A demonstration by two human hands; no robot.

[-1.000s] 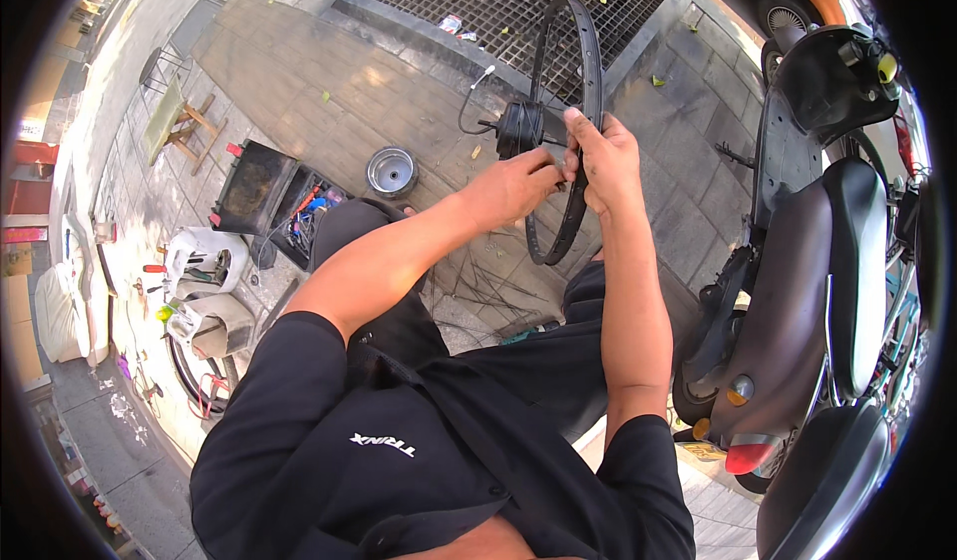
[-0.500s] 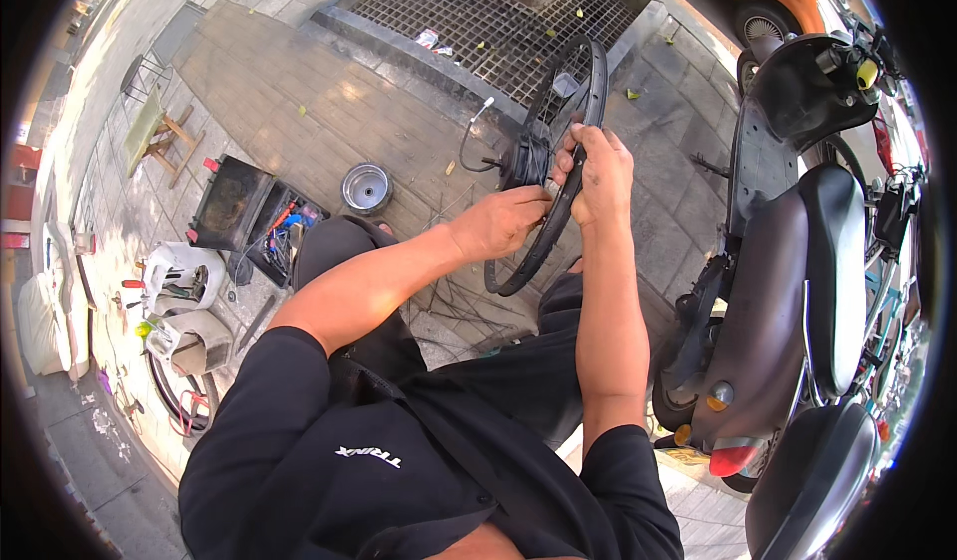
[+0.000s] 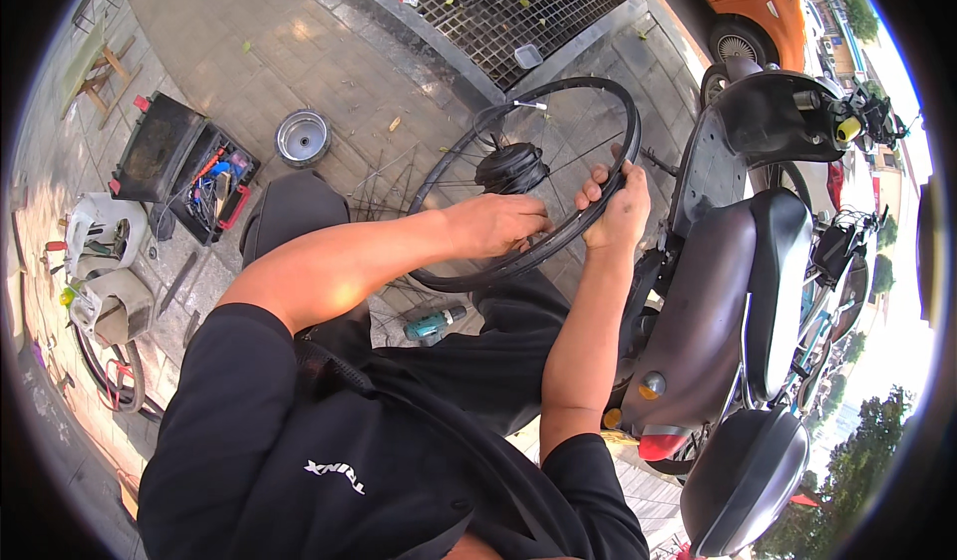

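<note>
A black wheel rim [image 3: 632,126] stands tilted before my knees, with a dark hub motor [image 3: 512,167] inside it. My right hand [image 3: 618,206] is closed around the rim's right side. At the lower part of the rim, my left hand [image 3: 498,225] has its fingers pinched together; what they hold is hidden. Some thin spokes run between hub and rim. A cable with a white connector [image 3: 530,105] rises from the hub and lies by the rim's top. More loose spokes [image 3: 384,176] lie on the paving left of the wheel.
A teal cordless drill [image 3: 431,323] lies between my legs. To the left are an open toolbox [image 3: 164,151], a round metal drum [image 3: 302,138] and cut white containers [image 3: 112,301]. A parked scooter [image 3: 713,291] stands close on my right. A tree grate [image 3: 488,21] lies ahead.
The wheel has turned from nearly edge-on to show its open face, and its top has leaned rightward. Both hands stay at the rim. The view has shifted, bringing the drill into sight.
</note>
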